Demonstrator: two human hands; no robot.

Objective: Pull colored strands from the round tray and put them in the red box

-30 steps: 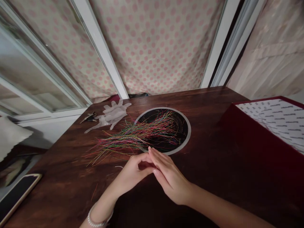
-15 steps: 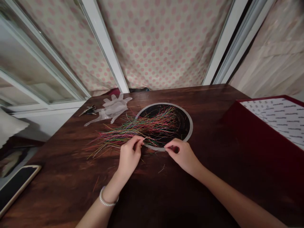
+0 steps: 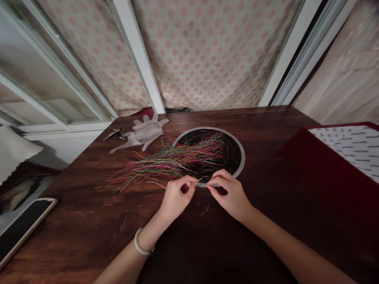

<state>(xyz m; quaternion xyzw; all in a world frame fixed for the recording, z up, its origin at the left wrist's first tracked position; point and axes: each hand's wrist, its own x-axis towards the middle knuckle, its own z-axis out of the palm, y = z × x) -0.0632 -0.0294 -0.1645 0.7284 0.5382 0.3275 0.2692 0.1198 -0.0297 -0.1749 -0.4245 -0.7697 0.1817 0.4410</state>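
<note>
A spread bundle of thin coloured wires (image 3: 171, 157) lies partly on the table and partly across a round black plate (image 3: 242, 165) with a pale rim. Over the near rim, my left hand (image 3: 179, 197) is closed in a pinch, with a thin pale wire (image 3: 200, 179) poking out past the fingertips. Close on its right, my right hand (image 3: 227, 193) is also pinched shut; whatever lies between its finger and thumb is too small to make out. The fingertips of the two hands are a small gap apart.
On the dark wooden table (image 3: 103, 221), a clear plastic glove (image 3: 148, 130) and keys (image 3: 115, 134) lie at the back left. A phone (image 3: 26, 228) is at the left edge. A dark red box (image 3: 314, 157) stands right. Wire scraps (image 3: 205, 210) lie in front.
My left hand has moved right, closer to my right hand, drawing the thin wire along near the plate's rim. My right hand stays pinched in about the same place. The view has shifted slightly.
</note>
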